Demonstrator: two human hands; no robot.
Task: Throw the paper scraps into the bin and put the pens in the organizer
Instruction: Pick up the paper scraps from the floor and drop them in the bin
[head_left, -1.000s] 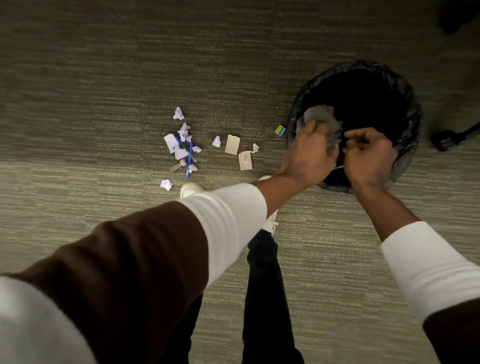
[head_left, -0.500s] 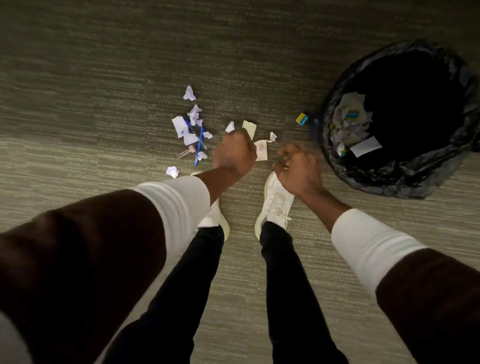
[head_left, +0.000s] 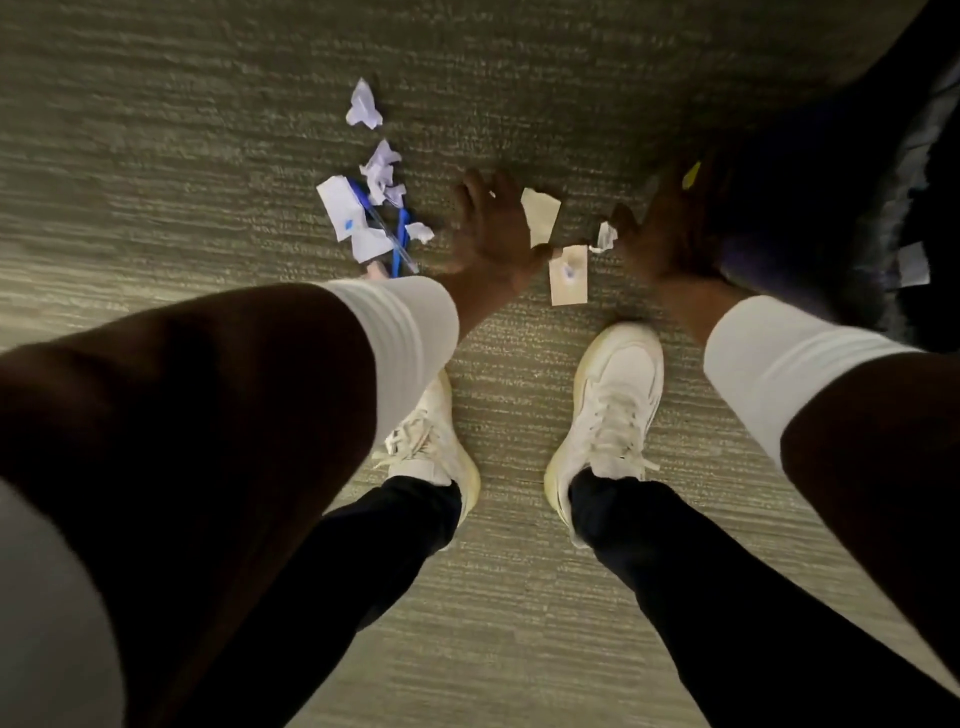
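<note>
Here, the head view looks straight down at a ribbed grey-green carpet. Farthest left lies a cluster of torn and crumpled white paper scraps, some marked with blue, strung out from one isolated crumpled piece at the top to a flat sheet lower down. Among the lower scraps lie blue-and-clear plastic pens, partly covered by paper; a pinkish pen end shows just below them, but how many pens lie there cannot be told.

Just right of this cluster, the left hand reaches down from a white cuff under a brown sleeve. Its fingers are spread and released, palm toward the carpet, holding nothing. Its thumb tip touches or nearly touches the lower corner of a torn cream-coloured paper scrap lying flat beside it. Below that scrap rests a rectangular tan paper piece with a small bluish mark, and to its upper right a small crumpled white scrap.

That small scrap lies just beside the thumb of the right hand, which is likewise open with fingers extended and empty. Near its fingertips a small yellow object shows, too blurred to identify. At the far right edge stands the round bin lined with a black plastic bag, only partly in view, with pale paper visible inside.

Beneath the hands, two white lace-up sneakers and dark trouser legs stand on the carpet.
</note>
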